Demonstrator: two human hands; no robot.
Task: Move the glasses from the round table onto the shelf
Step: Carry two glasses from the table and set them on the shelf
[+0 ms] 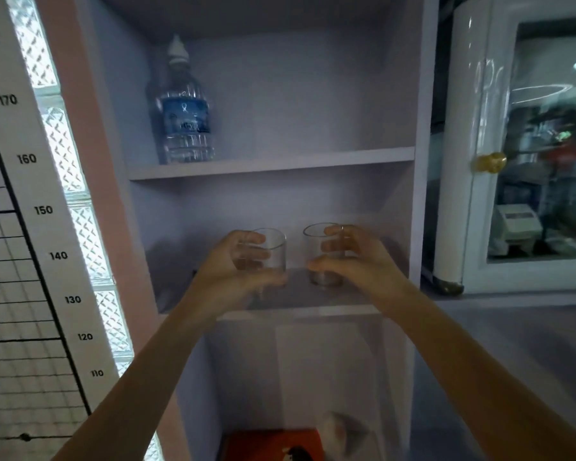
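Two clear drinking glasses are inside the middle bay of a pale lilac shelf unit (326,309). My left hand (233,271) is wrapped around the left glass (273,251), fingers seen through its wall. My right hand (353,257) grips the right glass (316,254) from the right side, thumb in front near its base. Both glasses stand upright, side by side and a little apart. The right glass looks set down on the shelf board; whether the left one touches the board I cannot tell. The round table is out of view.
A water bottle (185,111) with a blue label stands on the upper shelf, left side. An orange box (273,444) and a pale object lie in the bay below. A height chart (27,227) is on the left, a white glass-door cabinet (486,161) on the right.
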